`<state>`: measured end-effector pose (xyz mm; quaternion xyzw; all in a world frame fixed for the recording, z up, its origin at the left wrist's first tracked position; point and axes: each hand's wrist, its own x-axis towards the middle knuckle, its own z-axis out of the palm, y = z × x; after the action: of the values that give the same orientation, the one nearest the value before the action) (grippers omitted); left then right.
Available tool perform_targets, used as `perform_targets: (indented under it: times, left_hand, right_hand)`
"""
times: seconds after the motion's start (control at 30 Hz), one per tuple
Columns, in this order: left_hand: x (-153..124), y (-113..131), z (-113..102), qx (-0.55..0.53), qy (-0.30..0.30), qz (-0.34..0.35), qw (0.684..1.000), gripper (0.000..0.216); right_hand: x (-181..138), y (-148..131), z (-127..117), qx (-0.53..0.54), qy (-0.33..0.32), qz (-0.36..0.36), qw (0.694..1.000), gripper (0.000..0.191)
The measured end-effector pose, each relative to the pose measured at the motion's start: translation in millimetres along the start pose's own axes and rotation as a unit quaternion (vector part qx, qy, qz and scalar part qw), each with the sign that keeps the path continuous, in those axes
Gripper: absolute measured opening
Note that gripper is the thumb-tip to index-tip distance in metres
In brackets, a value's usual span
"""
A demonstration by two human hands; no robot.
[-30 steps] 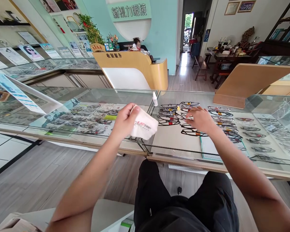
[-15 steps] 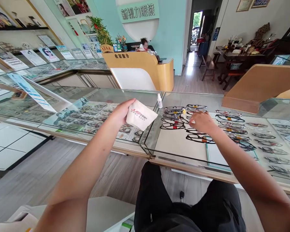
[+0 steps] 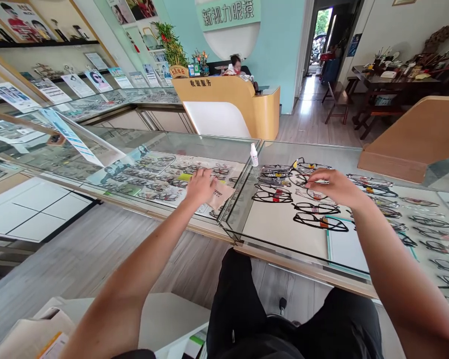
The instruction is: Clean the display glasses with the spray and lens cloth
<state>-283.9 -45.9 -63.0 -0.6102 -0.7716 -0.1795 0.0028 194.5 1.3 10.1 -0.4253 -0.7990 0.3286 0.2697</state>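
Observation:
My left hand point(image 3: 200, 188) lies on top of a white cleaning cloth point(image 3: 221, 195) and holds it down on the glass counter point(image 3: 230, 233). My right hand point(image 3: 335, 187) hovers over several black eyeglass frames point(image 3: 273, 195) laid out on the counter top. Its fingers are curled and pinch one black frame with a yellow tag point(image 3: 298, 172), which is lifted slightly off the glass. A small white spray bottle point(image 3: 253, 154) stands upright between my two hands, further back.
More glasses fill the display cases under the glass. A slanted wooden stand point(image 3: 415, 134) sits at the right. A person point(image 3: 235, 64) sits behind the yellow reception desk point(image 3: 228, 102). A white surface with papers point(image 3: 52, 334) is near my left elbow.
My left hand has come down from the air and set the cloth on the glass. My right hand has shifted slightly back and raised a frame. The camera has turned left.

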Motion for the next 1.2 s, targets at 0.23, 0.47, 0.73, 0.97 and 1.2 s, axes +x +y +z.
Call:
perform_targets:
  times: [0.23, 0.47, 0.73, 0.97, 1.2]
  left_hand:
    - [-22, 8, 8, 0.054, -0.202, 0.019, 0.978, 0.11]
    - [24, 25, -7, 0.018, -0.202, 0.004, 0.979, 0.111]
    - [110, 94, 55, -0.298, -0.006, -0.041, 0.954, 0.108]
    - [128, 114, 87, -0.367, -0.036, -0.005, 0.93, 0.067]
    - [116, 164, 50, -0.505, 0.007, 0.009, 0.863, 0.034]
  right_hand:
    - [-12, -13, -16, 0.087, 0.117, -0.011, 0.989, 0.034]
    - [-11, -7, -12, 0.29, 0.177, -0.022, 0.94, 0.021]
    - [-11, -14, -13, 0.413, 0.187, -0.02, 0.891, 0.03]
    - [-9, -11, -9, 0.413, 0.16, -0.014, 0.896, 0.032]
    - [-4, -6, -5, 0.491, 0.138, -0.009, 0.86, 0.023]
